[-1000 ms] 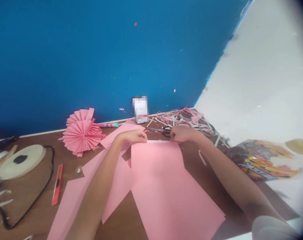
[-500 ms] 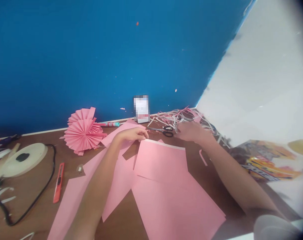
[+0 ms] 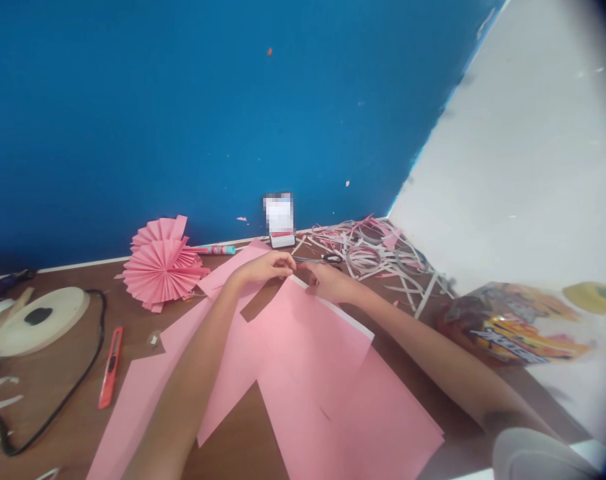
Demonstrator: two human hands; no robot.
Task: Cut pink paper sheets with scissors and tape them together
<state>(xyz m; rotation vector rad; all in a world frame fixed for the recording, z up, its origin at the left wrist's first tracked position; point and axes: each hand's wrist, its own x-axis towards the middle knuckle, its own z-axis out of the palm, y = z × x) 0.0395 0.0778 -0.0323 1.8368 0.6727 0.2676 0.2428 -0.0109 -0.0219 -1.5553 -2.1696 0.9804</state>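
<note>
Near the far edge of the brown tabletop (image 3: 47, 393), by the blue wall, the left hand (image 3: 264, 269) pinches the far corner of a pink paper sheet (image 3: 327, 373), raising that end so a flap doubles back toward the person. Just beside it, the right hand (image 3: 327, 280) rests on the flap's white-edged fold, apparently pressing it flat, though whether those fingers grip anything is unclear. Finished pink paper fans (image 3: 163, 267) lie toward the far left; scissors (image 3: 327, 259) and paper trimmings (image 3: 383, 250) lie just beyond the hands.
</note>
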